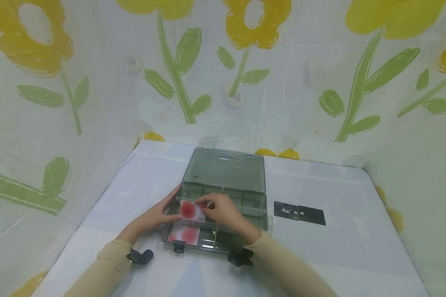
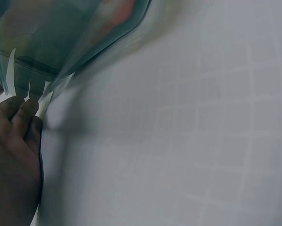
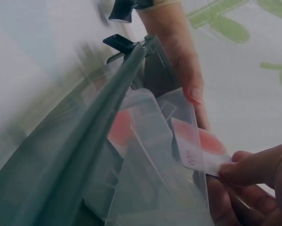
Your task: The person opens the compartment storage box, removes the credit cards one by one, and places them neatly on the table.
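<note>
A grey translucent compartment box [image 1: 266, 198] lies with its lid folded back on the table. My right hand [image 1: 224, 211] pinches a white card with a red round print [image 1: 188, 209] by its right edge, over a left compartment of the box. In the right wrist view, thumb and fingers hold the end of this card [image 3: 196, 147]. My left hand [image 1: 151, 218] rests at the box's left side, fingers stretched along the outer wall and thumb reaching over the rim towards the card. Another red-and-white card [image 1: 185, 235] lies in the front left compartment.
Two black cards [image 1: 285, 210] lie end to end on the table, right of the box. The box's lid [image 1: 226, 170] stretches back towards the flowered cloth wall [image 1: 282, 90]. Clear dividers [image 1: 197, 224] split the box, and a dark latch [image 1: 179, 246] sticks out in front.
</note>
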Action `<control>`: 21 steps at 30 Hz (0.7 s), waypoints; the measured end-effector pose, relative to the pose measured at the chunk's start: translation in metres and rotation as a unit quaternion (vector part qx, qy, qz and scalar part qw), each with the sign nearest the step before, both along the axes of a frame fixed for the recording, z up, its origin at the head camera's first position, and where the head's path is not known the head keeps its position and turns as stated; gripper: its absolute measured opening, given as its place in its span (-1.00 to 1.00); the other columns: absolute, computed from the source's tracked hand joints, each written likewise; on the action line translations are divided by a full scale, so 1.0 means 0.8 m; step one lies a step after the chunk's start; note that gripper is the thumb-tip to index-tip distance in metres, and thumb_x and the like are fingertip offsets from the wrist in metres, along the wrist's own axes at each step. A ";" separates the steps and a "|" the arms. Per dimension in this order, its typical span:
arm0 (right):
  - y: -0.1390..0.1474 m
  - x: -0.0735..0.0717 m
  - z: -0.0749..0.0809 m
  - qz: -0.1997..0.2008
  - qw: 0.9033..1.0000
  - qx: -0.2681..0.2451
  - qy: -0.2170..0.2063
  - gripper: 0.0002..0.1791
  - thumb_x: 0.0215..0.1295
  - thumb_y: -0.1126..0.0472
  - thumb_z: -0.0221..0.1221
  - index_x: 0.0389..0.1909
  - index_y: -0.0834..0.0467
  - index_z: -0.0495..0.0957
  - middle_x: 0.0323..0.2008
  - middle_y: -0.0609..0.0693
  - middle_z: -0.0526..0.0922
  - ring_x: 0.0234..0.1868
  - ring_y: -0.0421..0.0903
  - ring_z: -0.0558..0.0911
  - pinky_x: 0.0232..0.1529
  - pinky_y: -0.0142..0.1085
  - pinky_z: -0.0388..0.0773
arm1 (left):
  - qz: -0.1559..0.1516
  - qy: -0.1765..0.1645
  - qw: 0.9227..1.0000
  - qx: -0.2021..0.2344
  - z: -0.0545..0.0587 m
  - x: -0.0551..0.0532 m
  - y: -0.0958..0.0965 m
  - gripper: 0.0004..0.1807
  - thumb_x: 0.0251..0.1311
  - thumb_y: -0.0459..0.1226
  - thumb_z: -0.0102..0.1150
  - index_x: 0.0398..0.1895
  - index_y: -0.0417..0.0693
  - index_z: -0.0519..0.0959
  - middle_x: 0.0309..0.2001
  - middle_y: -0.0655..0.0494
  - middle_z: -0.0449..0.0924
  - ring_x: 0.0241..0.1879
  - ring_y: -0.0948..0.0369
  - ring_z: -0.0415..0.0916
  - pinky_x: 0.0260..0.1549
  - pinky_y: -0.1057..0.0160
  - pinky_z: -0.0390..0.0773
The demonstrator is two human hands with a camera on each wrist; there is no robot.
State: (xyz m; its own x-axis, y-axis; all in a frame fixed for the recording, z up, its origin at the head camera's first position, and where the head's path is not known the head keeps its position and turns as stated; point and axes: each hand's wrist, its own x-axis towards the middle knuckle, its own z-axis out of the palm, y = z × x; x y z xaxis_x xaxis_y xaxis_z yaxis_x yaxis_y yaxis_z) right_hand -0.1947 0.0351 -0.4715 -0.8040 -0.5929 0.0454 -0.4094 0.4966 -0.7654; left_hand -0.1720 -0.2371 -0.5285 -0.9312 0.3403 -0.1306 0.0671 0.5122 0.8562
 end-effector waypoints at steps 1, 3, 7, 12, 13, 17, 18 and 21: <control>0.000 0.000 0.000 -0.005 1.000 0.000 0.001 -0.66 0.34 0.34 0.26 0.08 0.00 0.72 -0.04 -0.10 0.73 -0.25 -0.23 0.67 -0.37 -0.44 0.62 | 0.000 0.000 1.000 -0.001 0.000 0.000 0.000 0.13 0.21 0.05 0.38 0.68 0.27 -0.18 0.65 -0.06 -0.21 0.59 -0.21 -0.23 0.42 -0.41 -0.07; 0.002 -0.001 -0.001 -0.015 1.000 0.001 0.002 -0.65 0.33 0.34 0.26 0.08 -0.02 0.73 -0.04 -0.11 0.73 -0.26 -0.23 0.67 -0.40 -0.43 0.62 | 0.001 0.000 1.000 -0.002 0.000 0.000 0.000 0.13 0.22 0.05 0.38 0.68 0.27 -0.18 0.65 -0.06 -0.20 0.59 -0.20 -0.23 0.42 -0.40 -0.07; 0.004 -0.003 -0.003 -0.026 1.000 0.005 -0.001 -0.65 0.32 0.33 0.28 0.08 -0.04 0.73 -0.06 -0.13 0.73 -0.27 -0.23 0.67 -0.44 -0.41 0.61 | 0.000 0.003 1.000 -0.005 0.000 -0.001 0.000 0.13 0.22 0.04 0.38 0.68 0.25 -0.18 0.65 -0.06 -0.20 0.59 -0.21 -0.23 0.42 -0.41 -0.06; 0.010 -0.001 -0.001 -0.029 0.999 -0.002 -0.015 -0.64 0.34 0.33 0.27 0.09 -0.05 0.72 -0.06 -0.13 0.71 -0.29 -0.22 0.65 -0.51 -0.37 0.62 | -0.001 0.002 1.000 -0.002 0.000 -0.001 0.001 0.13 0.22 0.03 0.39 0.68 0.25 -0.18 0.65 -0.04 -0.20 0.59 -0.20 -0.23 0.43 -0.40 -0.07; 0.011 -0.001 -0.001 -0.029 0.999 -0.004 -0.016 -0.64 0.34 0.33 0.27 0.09 -0.05 0.72 -0.06 -0.13 0.71 -0.29 -0.21 0.65 -0.52 -0.36 0.62 | 0.000 0.001 1.000 -0.002 0.000 -0.001 0.001 0.13 0.22 0.03 0.39 0.68 0.26 -0.18 0.65 -0.04 -0.20 0.59 -0.19 -0.23 0.43 -0.40 -0.07; 0.015 0.000 0.000 -0.029 0.999 -0.012 -0.013 -0.64 0.34 0.33 0.27 0.09 -0.05 0.72 -0.05 -0.12 0.71 -0.28 -0.21 0.65 -0.48 -0.37 0.62 | 0.000 0.001 1.000 -0.004 -0.001 -0.001 0.000 0.13 0.21 0.04 0.39 0.68 0.27 -0.17 0.65 -0.04 -0.20 0.59 -0.19 -0.24 0.42 -0.41 -0.07; 0.016 0.000 0.000 -0.029 0.999 -0.014 -0.012 -0.64 0.33 0.33 0.27 0.09 -0.04 0.72 -0.05 -0.12 0.71 -0.27 -0.21 0.65 -0.45 -0.38 0.62 | 0.000 0.001 1.000 -0.004 -0.001 -0.001 0.000 0.14 0.21 0.04 0.39 0.68 0.27 -0.17 0.65 -0.04 -0.20 0.59 -0.20 -0.24 0.42 -0.42 -0.07; 0.020 0.000 0.000 -0.030 0.999 -0.018 -0.009 -0.63 0.33 0.33 0.27 0.09 -0.04 0.72 -0.02 -0.13 0.71 -0.25 -0.21 0.67 -0.39 -0.38 0.64 | 0.001 0.002 1.000 -0.006 -0.001 -0.001 0.000 0.14 0.21 0.04 0.39 0.68 0.26 -0.18 0.65 -0.05 -0.19 0.59 -0.20 -0.23 0.42 -0.42 -0.07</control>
State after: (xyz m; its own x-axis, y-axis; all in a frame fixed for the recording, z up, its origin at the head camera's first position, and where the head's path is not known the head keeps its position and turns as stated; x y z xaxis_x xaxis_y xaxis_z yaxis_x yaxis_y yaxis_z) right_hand -0.1951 0.0511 -0.4712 -0.8385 -0.5425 0.0515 -0.3663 0.4912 -0.7903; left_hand -0.1727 -0.2371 -0.5296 -0.9325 0.3368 -0.1307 0.0694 0.5220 0.8501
